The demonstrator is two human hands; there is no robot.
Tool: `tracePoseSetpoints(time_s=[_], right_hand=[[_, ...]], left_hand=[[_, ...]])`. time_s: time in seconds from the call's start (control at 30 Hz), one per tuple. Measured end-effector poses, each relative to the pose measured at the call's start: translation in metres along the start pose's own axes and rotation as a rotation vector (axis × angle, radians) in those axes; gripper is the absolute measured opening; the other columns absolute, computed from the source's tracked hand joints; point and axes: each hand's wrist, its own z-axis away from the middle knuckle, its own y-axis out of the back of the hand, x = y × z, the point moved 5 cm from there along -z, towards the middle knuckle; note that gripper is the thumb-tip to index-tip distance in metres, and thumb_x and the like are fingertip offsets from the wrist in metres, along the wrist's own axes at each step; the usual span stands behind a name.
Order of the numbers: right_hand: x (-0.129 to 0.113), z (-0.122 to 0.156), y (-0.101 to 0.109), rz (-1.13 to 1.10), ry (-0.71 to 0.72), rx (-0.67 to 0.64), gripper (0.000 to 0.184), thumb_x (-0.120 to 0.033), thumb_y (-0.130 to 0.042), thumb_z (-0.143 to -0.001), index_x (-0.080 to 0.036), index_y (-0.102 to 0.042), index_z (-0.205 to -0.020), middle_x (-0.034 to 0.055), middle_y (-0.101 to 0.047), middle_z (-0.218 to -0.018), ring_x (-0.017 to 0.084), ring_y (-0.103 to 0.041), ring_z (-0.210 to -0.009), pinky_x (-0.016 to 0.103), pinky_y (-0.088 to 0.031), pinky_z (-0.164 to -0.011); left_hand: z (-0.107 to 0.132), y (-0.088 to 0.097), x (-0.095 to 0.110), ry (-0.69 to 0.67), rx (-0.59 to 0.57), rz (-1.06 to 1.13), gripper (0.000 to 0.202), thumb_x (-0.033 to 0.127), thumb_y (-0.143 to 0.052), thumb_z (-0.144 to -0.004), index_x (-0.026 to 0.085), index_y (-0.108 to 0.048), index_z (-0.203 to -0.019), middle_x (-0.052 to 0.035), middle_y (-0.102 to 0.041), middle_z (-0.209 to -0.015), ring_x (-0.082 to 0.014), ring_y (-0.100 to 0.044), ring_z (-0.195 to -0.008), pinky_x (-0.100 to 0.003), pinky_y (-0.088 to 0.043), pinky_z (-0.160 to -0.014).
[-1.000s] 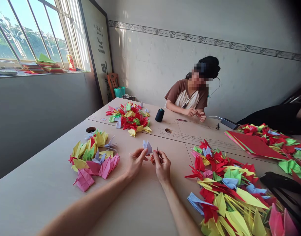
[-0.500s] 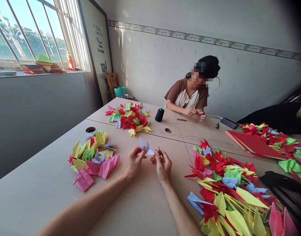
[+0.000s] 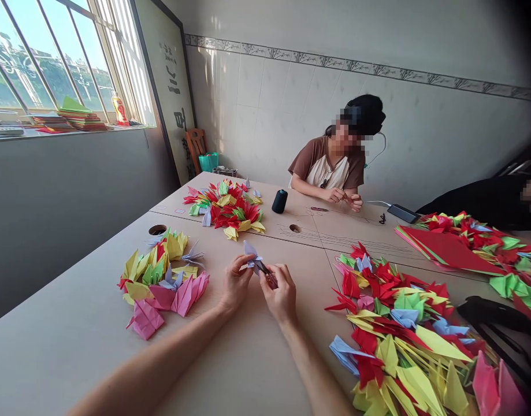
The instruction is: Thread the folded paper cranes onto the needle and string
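Observation:
Between the fingertips of my left hand (image 3: 236, 283) is a pale lilac folded paper crane (image 3: 250, 249), pinched near its lower edge. My right hand (image 3: 282, 292) is closed around a slim dark-tipped tool (image 3: 262, 267), and its point meets the underside of the crane. Something reddish and speckled shows by the right fingers; whether it belongs to the tool I cannot tell. Left of my hands lies a loose group of folded paper cranes (image 3: 146, 297) in yellow, pink, green and red. To the right a larger heap of paper cranes (image 3: 404, 341) spreads toward me.
Farther back are another crane pile (image 3: 230, 208), a dark thread spool (image 3: 279, 201) and a thin red tool (image 3: 319, 209). Dark threads (image 3: 347, 242) lie across the table near a round hole (image 3: 295, 229). A co-worker (image 3: 330, 167) sits opposite. Red paper sheets (image 3: 447, 248) lie at right.
My right hand has shifted left and turned, bringing the dark tool tip against the crane. In my left hand the crane has tilted more upright. The view has moved slightly.

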Motion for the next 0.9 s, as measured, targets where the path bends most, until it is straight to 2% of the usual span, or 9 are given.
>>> tracePoseSetpoints(time_s=[0.3, 0.6, 0.9], right_hand=[[-0.001, 0.001, -0.001, 0.013, 0.021, -0.048, 0.018, -0.029, -0.048, -0.090, -0.020, -0.063, -0.095, 0.0040, -0.059, -0.085, 0.012, -0.060, -0.070, 0.022, -0.048, -0.066], [0.001, 0.001, -0.001, 0.046, 0.004, -0.052, 0.018, -0.027, -0.049, -0.090, -0.020, -0.064, -0.096, 0.0038, -0.060, -0.082, 0.012, -0.060, -0.069, 0.021, -0.047, -0.066], [0.001, 0.000, 0.000, 0.069, 0.010, -0.043, 0.022, -0.032, -0.047, -0.091, -0.018, -0.064, -0.091, 0.0034, -0.059, -0.076, 0.012, -0.059, -0.063, 0.021, -0.046, -0.061]], left_hand=[[0.003, -0.003, 0.005, -0.032, -0.036, -0.038, 0.023, 0.016, -0.058, -0.077, 0.020, -0.067, -0.098, -0.0052, -0.061, -0.093, -0.0147, -0.060, -0.079, -0.024, -0.051, -0.066], [0.006, -0.010, 0.012, -0.029, -0.119, -0.003, 0.025, 0.017, -0.057, -0.079, 0.021, -0.065, -0.101, -0.0059, -0.059, -0.102, -0.0161, -0.061, -0.089, -0.028, -0.054, -0.076], [0.007, -0.012, 0.018, -0.052, -0.140, -0.011, 0.024, 0.017, -0.056, -0.079, 0.021, -0.065, -0.101, -0.0060, -0.059, -0.103, -0.0163, -0.061, -0.091, -0.028, -0.054, -0.077]])
